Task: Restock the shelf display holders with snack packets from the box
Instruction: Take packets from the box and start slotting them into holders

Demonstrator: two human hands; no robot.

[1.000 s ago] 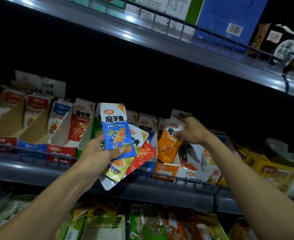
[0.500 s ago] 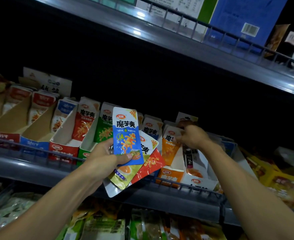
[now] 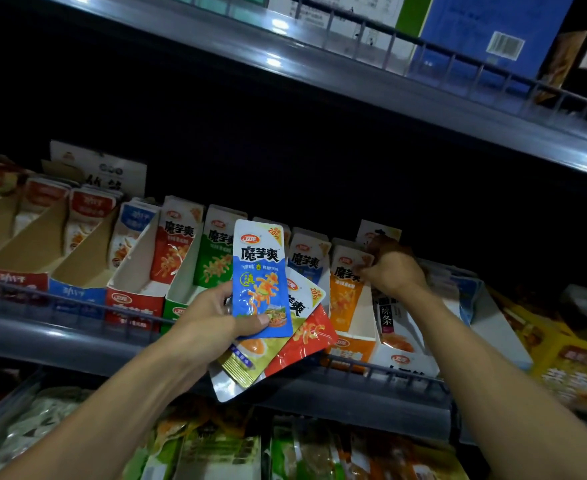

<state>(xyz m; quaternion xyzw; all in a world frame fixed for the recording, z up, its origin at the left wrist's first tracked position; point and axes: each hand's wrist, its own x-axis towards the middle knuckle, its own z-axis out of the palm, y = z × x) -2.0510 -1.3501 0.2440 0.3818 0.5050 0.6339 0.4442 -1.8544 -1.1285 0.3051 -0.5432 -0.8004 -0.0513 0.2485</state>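
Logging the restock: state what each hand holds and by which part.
Left hand grips a fan of snack packets by their lower left edges, thumb on the blue one. Right hand pinches the orange packet at its top corner.

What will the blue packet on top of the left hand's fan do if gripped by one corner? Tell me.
The blue packet looks thin and flat, so probably light and floppy. Its glossy film may slide off the packets beneath; the left hand pins it by thumb.

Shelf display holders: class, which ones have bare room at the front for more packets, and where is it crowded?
Free: the two brown holders at left, packets only at their backs, and the red holder beside them. Crowded: around the orange holder, where the right hand reaches.
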